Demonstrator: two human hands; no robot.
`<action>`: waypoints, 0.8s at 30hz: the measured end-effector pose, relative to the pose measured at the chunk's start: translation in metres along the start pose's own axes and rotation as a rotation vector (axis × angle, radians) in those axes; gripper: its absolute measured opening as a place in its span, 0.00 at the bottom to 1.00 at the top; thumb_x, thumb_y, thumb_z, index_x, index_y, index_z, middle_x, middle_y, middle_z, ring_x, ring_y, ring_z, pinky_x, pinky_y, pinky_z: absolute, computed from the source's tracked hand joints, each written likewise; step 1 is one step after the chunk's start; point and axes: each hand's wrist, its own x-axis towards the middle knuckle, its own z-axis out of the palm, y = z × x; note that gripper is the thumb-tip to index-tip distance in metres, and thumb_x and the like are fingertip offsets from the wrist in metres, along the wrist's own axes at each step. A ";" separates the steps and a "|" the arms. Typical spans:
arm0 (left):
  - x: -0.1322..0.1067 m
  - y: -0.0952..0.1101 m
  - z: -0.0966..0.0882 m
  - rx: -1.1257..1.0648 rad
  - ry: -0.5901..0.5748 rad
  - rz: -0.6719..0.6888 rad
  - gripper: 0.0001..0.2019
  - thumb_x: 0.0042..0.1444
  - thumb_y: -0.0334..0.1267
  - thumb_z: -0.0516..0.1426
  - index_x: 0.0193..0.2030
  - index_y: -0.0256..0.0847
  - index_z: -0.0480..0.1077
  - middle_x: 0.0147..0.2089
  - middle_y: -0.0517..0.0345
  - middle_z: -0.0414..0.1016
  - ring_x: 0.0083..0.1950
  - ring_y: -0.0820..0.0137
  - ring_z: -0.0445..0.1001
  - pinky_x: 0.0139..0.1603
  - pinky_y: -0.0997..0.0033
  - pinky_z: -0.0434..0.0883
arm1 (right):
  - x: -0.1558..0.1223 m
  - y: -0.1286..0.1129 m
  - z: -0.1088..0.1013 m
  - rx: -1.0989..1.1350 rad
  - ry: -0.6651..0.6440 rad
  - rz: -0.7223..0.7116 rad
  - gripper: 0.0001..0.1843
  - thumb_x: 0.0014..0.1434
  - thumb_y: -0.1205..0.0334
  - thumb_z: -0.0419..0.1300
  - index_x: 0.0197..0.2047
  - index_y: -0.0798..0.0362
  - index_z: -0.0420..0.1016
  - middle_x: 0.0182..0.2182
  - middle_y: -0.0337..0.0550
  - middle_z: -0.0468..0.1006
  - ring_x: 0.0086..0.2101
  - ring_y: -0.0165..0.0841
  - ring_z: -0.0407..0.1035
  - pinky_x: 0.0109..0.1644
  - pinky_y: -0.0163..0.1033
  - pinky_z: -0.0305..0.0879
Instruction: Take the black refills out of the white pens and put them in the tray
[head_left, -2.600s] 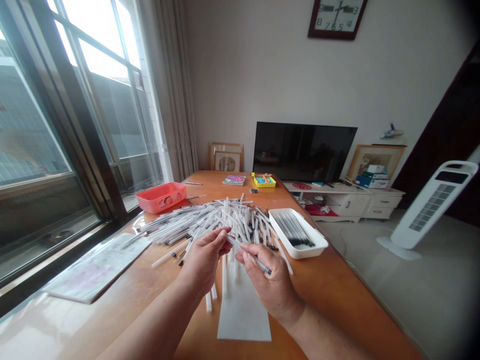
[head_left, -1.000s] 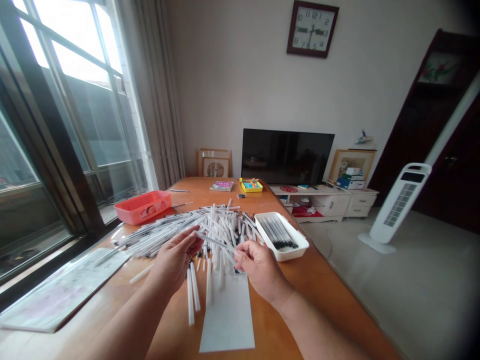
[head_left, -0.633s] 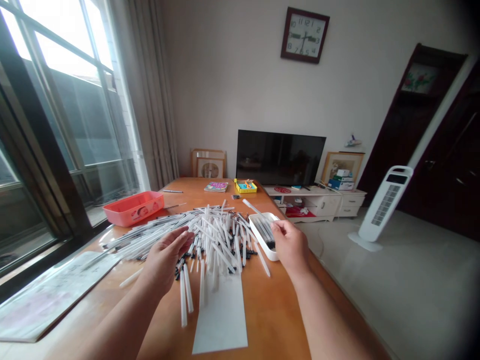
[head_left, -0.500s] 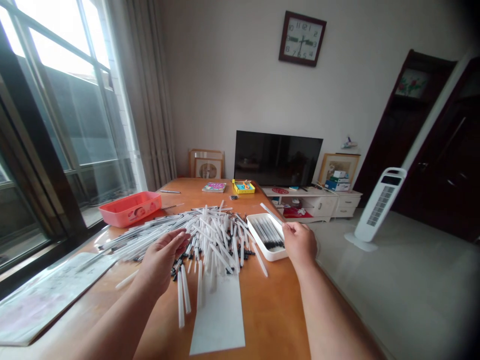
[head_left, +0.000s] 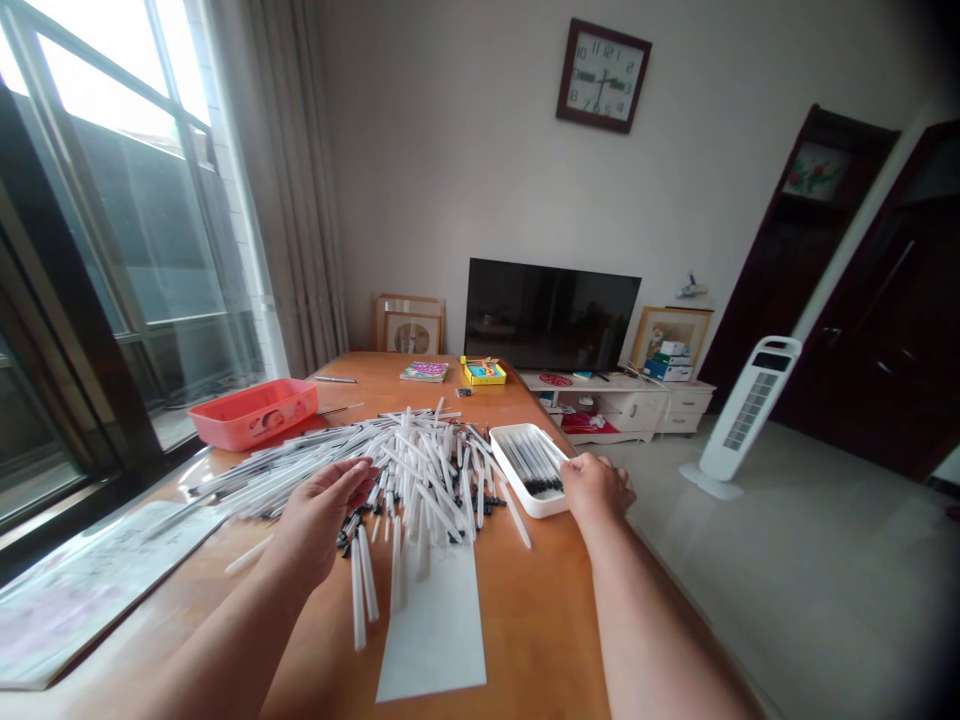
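Note:
A big heap of white pen barrels and black-tipped refills (head_left: pixel 405 460) covers the middle of the orange wooden table (head_left: pixel 540 620). My left hand (head_left: pixel 319 512) hovers at the heap's near left edge, fingers stretched out and holding nothing. My right hand (head_left: pixel 598 488) rests at the near right corner of a white tray (head_left: pixel 517 490) that holds several pens laid side by side. Its fingers are curled toward the tray rim, and I cannot see what is between them. A white sheet of paper (head_left: pixel 435 630) lies in front of the heap.
A red plastic basket (head_left: pixel 251 412) stands at the left by the window. A printed sheet (head_left: pixel 90 585) lies at the near left. A small book (head_left: pixel 424 371) and a yellow box (head_left: pixel 484 372) sit at the far end. Right of the table are open floor and a white tower fan (head_left: pixel 739 420).
My right hand carried a pen from in front of me to the white tray and lowered to its rim. My left hand let go and stayed open by the heap.

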 end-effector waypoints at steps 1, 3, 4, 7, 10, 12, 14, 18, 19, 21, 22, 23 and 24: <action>0.000 0.000 -0.001 -0.002 0.002 0.003 0.23 0.44 0.47 0.70 0.45 0.39 0.76 0.43 0.50 0.82 0.49 0.63 0.78 0.51 0.68 0.72 | 0.000 0.000 0.000 0.001 -0.011 0.003 0.15 0.60 0.52 0.54 0.39 0.45 0.83 0.44 0.52 0.77 0.50 0.53 0.64 0.50 0.60 0.60; 0.001 0.000 -0.002 -0.005 0.006 0.009 0.23 0.44 0.48 0.70 0.45 0.38 0.77 0.43 0.50 0.81 0.50 0.62 0.78 0.52 0.67 0.72 | 0.000 0.000 0.000 0.004 -0.030 0.008 0.16 0.60 0.53 0.53 0.39 0.44 0.83 0.45 0.51 0.78 0.51 0.54 0.64 0.50 0.60 0.60; 0.001 0.000 -0.004 -0.003 0.010 0.011 0.23 0.44 0.48 0.70 0.45 0.38 0.77 0.43 0.50 0.81 0.50 0.62 0.78 0.51 0.66 0.72 | 0.001 0.000 0.000 0.006 -0.039 0.010 0.17 0.59 0.54 0.52 0.40 0.44 0.83 0.46 0.50 0.78 0.51 0.54 0.64 0.50 0.60 0.61; 0.004 0.000 -0.007 0.007 0.032 0.019 0.23 0.44 0.49 0.70 0.45 0.38 0.77 0.44 0.49 0.81 0.49 0.62 0.78 0.50 0.66 0.72 | 0.001 -0.001 0.000 0.012 -0.069 0.004 0.18 0.58 0.56 0.51 0.39 0.43 0.83 0.52 0.47 0.77 0.52 0.54 0.64 0.51 0.60 0.62; 0.006 0.001 -0.011 0.010 0.060 0.029 0.23 0.44 0.49 0.70 0.44 0.38 0.77 0.43 0.48 0.81 0.48 0.61 0.78 0.48 0.65 0.72 | 0.001 -0.001 0.003 0.018 -0.109 -0.027 0.17 0.58 0.55 0.52 0.40 0.40 0.83 0.59 0.40 0.72 0.59 0.52 0.60 0.57 0.59 0.59; 0.009 0.002 -0.014 0.010 0.081 0.037 0.23 0.43 0.48 0.69 0.44 0.38 0.77 0.43 0.48 0.81 0.48 0.61 0.78 0.46 0.65 0.72 | 0.001 0.000 0.006 0.019 -0.141 -0.047 0.17 0.57 0.54 0.53 0.42 0.38 0.83 0.63 0.36 0.69 0.64 0.51 0.54 0.62 0.59 0.53; 0.012 0.002 -0.019 0.009 0.103 0.049 0.22 0.44 0.48 0.69 0.44 0.38 0.77 0.43 0.48 0.81 0.46 0.62 0.78 0.45 0.66 0.72 | 0.000 0.000 0.011 0.018 -0.172 -0.055 0.18 0.57 0.53 0.54 0.44 0.37 0.83 0.65 0.35 0.66 0.67 0.52 0.49 0.66 0.61 0.47; 0.019 0.001 -0.030 -0.010 0.151 0.062 0.21 0.44 0.47 0.69 0.44 0.39 0.77 0.43 0.48 0.81 0.44 0.65 0.78 0.43 0.68 0.71 | 0.000 0.002 0.017 0.015 -0.200 -0.043 0.20 0.57 0.53 0.53 0.48 0.39 0.82 0.67 0.38 0.63 0.68 0.54 0.45 0.66 0.65 0.44; 0.020 0.002 -0.033 -0.013 0.168 0.059 0.21 0.43 0.46 0.68 0.43 0.39 0.77 0.43 0.49 0.81 0.43 0.65 0.78 0.42 0.69 0.71 | 0.001 0.003 0.018 0.014 -0.195 -0.039 0.20 0.57 0.53 0.53 0.49 0.39 0.81 0.67 0.38 0.64 0.68 0.54 0.46 0.66 0.64 0.44; 0.021 0.003 -0.037 -0.001 0.201 0.058 0.20 0.44 0.46 0.68 0.43 0.39 0.77 0.43 0.49 0.81 0.43 0.65 0.78 0.41 0.70 0.71 | 0.002 0.003 0.018 0.016 -0.187 -0.043 0.20 0.58 0.53 0.52 0.48 0.39 0.81 0.66 0.37 0.65 0.68 0.51 0.47 0.67 0.61 0.45; 0.021 0.004 -0.038 0.018 0.211 0.062 0.20 0.44 0.46 0.67 0.43 0.39 0.77 0.42 0.49 0.81 0.43 0.65 0.78 0.40 0.70 0.70 | 0.002 0.003 0.018 0.018 -0.175 -0.050 0.20 0.59 0.53 0.52 0.47 0.39 0.82 0.65 0.36 0.66 0.67 0.50 0.48 0.67 0.58 0.46; 0.021 0.005 -0.039 0.046 0.219 0.067 0.20 0.44 0.46 0.67 0.43 0.39 0.77 0.42 0.49 0.81 0.42 0.65 0.78 0.40 0.70 0.70 | 0.002 0.003 0.018 0.021 -0.148 -0.065 0.19 0.59 0.53 0.52 0.46 0.40 0.82 0.65 0.36 0.67 0.67 0.49 0.49 0.67 0.56 0.47; 0.021 0.006 -0.040 0.082 0.227 0.075 0.21 0.44 0.47 0.66 0.44 0.38 0.77 0.41 0.49 0.81 0.41 0.65 0.77 0.39 0.70 0.70 | 0.002 0.002 0.017 0.027 -0.107 -0.090 0.18 0.59 0.54 0.52 0.45 0.41 0.82 0.63 0.37 0.69 0.66 0.48 0.51 0.67 0.53 0.49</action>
